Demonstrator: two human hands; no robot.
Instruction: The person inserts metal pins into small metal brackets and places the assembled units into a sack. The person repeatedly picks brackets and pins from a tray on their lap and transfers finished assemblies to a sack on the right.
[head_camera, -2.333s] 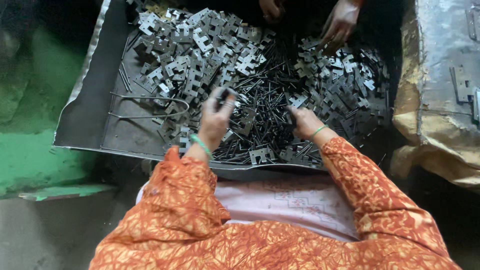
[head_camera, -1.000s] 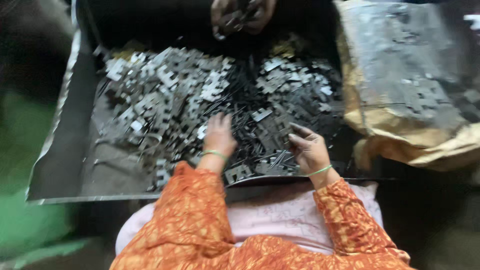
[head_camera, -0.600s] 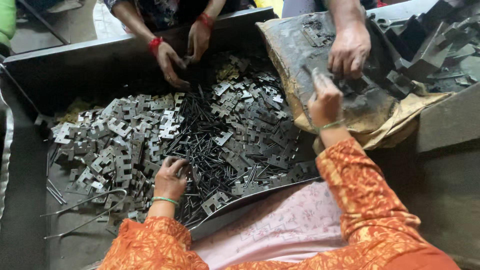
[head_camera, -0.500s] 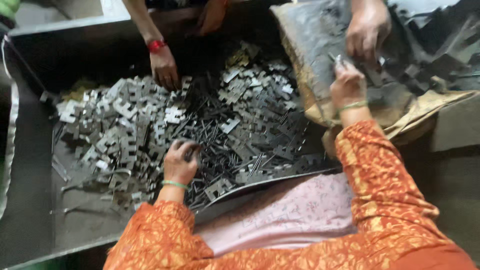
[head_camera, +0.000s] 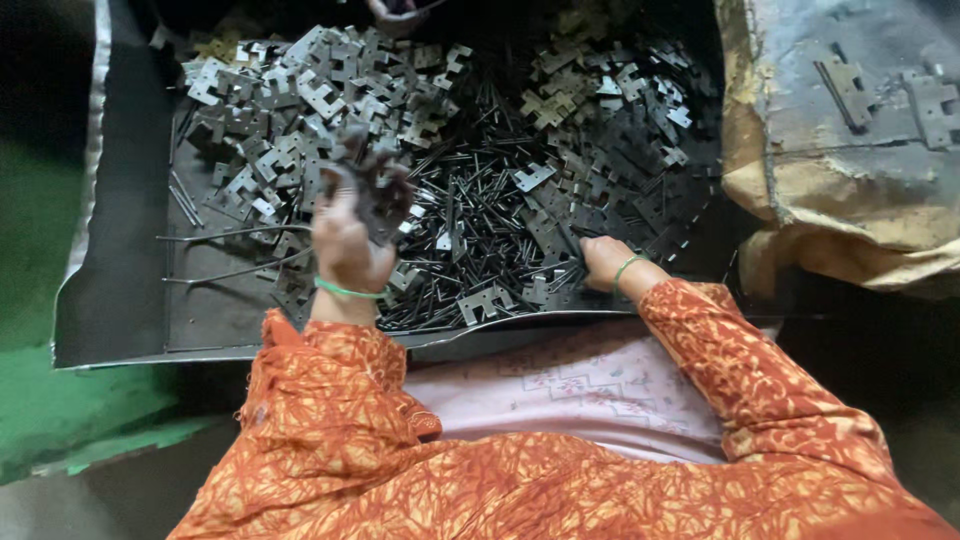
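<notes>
A dark metal tray (head_camera: 120, 290) holds a heap of small notched metal plates (head_camera: 300, 110) and thin dark rods (head_camera: 470, 220). My left hand (head_camera: 350, 235) is raised over the heap, closed on a bunch of metal plates (head_camera: 375, 190). My right hand (head_camera: 605, 262) rests low in the pile near the tray's front edge, fingers buried among plates and rods; what it grips is hidden. Both wrists wear a green bangle, and my sleeves are orange.
A crumpled brown sack (head_camera: 850, 190) with a few metal plates on it lies to the right of the tray. Another person's hand (head_camera: 395, 12) shows at the tray's far edge. Long wires (head_camera: 220, 255) lie on the tray's left part. Green floor lies left.
My right hand has come back from the sack on the right into the pile. My left hand has lifted out of the heap with a bunch of plates.
</notes>
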